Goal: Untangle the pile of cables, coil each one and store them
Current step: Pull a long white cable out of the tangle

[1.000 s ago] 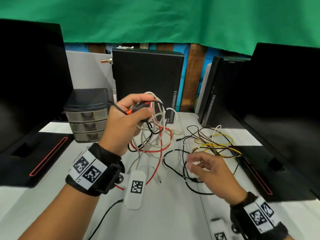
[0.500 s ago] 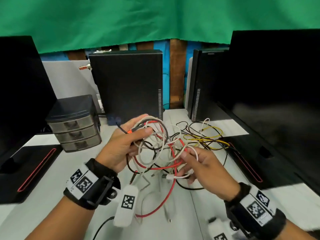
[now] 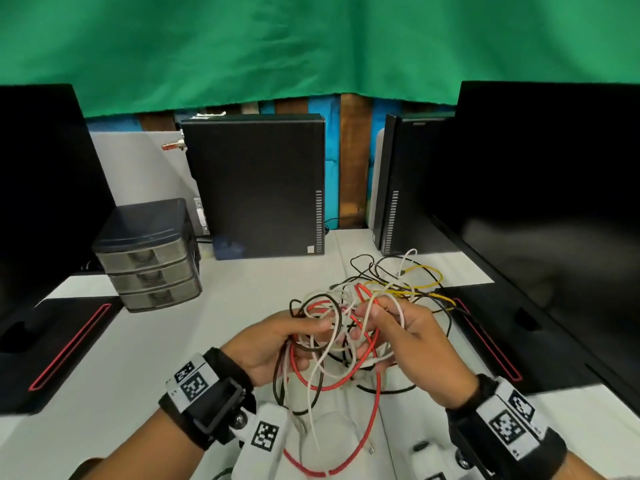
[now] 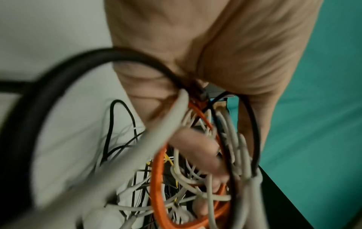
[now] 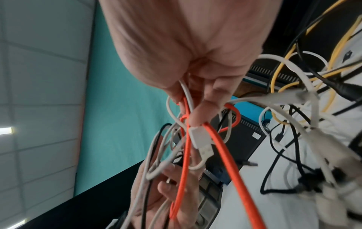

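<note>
A tangle of red, white and black cables [image 3: 332, 337] hangs between both hands above the white desk [image 3: 145, 368]. My left hand [image 3: 277, 344] grips a bunch of its loops, fingers curled round them [image 4: 195, 96]. My right hand [image 3: 398, 334] pinches a white cable and a red cable; the white USB plug [image 5: 201, 142] shows just below its fingertips. A red cable [image 3: 360, 431] loops down to the desk. Yellow and black cables [image 3: 412, 289] lie on the desk behind the hands.
A small grey drawer unit [image 3: 149, 254] stands at the left. Two black computer cases [image 3: 256, 185] [image 3: 398, 188] stand at the back. Dark monitors [image 3: 554, 202] flank both sides, with black red-lined bases [image 3: 65, 344]. A green cloth hangs behind.
My left hand has lowered the bundle towards the desk and nearer to me. My right hand came off the desk into the tangle and took hold of white and red strands.
</note>
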{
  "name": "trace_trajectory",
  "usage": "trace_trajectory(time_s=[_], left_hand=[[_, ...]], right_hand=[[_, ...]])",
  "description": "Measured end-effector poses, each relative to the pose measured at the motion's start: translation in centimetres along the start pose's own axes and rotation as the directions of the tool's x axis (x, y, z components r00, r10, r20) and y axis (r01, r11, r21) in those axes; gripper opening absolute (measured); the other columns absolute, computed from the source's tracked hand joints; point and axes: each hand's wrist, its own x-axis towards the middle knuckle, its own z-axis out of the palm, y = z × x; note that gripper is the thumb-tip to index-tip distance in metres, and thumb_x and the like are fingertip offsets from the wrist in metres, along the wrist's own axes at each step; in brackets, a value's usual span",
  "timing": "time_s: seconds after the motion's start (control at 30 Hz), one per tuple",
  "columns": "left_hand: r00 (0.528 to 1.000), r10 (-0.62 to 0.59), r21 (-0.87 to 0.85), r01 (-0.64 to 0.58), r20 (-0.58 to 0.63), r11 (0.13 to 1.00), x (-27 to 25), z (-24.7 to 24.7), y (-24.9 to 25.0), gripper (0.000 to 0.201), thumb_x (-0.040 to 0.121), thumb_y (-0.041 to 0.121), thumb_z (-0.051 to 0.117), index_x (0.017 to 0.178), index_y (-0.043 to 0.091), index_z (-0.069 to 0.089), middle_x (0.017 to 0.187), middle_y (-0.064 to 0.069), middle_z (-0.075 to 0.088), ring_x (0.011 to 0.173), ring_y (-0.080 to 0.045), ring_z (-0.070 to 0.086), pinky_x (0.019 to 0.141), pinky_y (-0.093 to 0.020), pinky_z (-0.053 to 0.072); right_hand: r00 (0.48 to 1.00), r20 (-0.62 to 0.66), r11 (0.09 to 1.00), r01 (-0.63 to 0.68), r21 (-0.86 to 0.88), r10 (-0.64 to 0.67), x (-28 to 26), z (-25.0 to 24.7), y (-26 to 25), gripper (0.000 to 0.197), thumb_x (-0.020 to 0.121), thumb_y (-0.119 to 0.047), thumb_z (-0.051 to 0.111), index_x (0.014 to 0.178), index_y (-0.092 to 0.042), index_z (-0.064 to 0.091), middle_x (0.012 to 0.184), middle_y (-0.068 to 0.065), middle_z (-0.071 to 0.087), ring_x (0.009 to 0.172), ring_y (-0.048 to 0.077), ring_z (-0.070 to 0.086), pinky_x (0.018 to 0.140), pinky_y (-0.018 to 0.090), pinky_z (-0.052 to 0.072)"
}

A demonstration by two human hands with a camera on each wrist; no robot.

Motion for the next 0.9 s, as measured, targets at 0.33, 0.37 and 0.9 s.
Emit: trace_trajectory(time_s=[0.33,0.37,0.9], left_hand=[[0.995,0.086,-0.176,-0.094,-0.055,0.980,0.0,0.0,0.2,0.017,0.081,0.018,0.064,0.086,0.011,0.079,0.091,-0.013,0.075,0.074,-0.023,0.074,0.066,-0.035,0.063],[0.990,0.110,-0.196,-0.125,-0.087,0.973,-0.1,-0.2,0.6,0.018,0.081,0.018,0.064,0.090,0.012,0.079,0.093,-0.013,0.075,0.074,-0.023,0.074,0.065,-0.035,0.063],[0.832,0.490,0.227,-0.441,-0.258,0.868,-2.4,-6.1,5.0,0.040,0.064,0.002,0.083,0.101,-0.001,0.069,0.067,-0.009,0.064,0.040,-0.010,0.049,0.039,-0.017,0.043]], right_hand=[[1.000,-0.002,0.999,-0.013,-0.052,0.013,0.2,0.5,0.3,0.033,0.103,-0.027,0.048,0.095,-0.004,0.070,0.084,0.015,0.073,0.069,0.018,0.072,0.052,0.030,0.057],[1.000,-0.012,0.995,-0.002,-0.102,0.001,0.4,0.0,0.3,0.037,0.104,-0.030,0.047,0.092,-0.005,0.071,0.084,0.012,0.074,0.072,0.018,0.073,0.054,0.032,0.058],[0.915,-0.250,0.907,0.213,-0.364,-0.315,2.5,-7.3,-1.9,0.039,0.102,-0.030,0.052,0.070,-0.012,0.062,0.065,0.005,0.059,0.058,0.013,0.048,0.058,0.032,0.040]])
